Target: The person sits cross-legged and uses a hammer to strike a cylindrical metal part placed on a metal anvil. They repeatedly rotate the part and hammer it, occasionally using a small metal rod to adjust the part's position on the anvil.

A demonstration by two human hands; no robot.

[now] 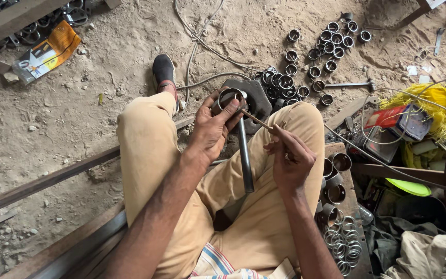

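Observation:
I sit on sandy ground with my knees up in tan trousers. My left hand point(211, 129) grips a short metal ring point(229, 97) on the end of a dark steel pipe point(245, 155) that runs down between my knees. My right hand point(289, 160) pinches a thin wooden stick point(258, 120), whose tip points into the ring. Just behind the ring lies a dark, thick metal plate point(258, 98) on the ground.
Several short metal rings point(322, 51) lie scattered on the sand ahead, more rings point(336, 181) and coiled springs point(343, 245) at my right. A hammer point(349, 84), cables, yellow cord point(434, 101), cloth and boxes crowd the right. Steel bars point(42, 181) run along the left.

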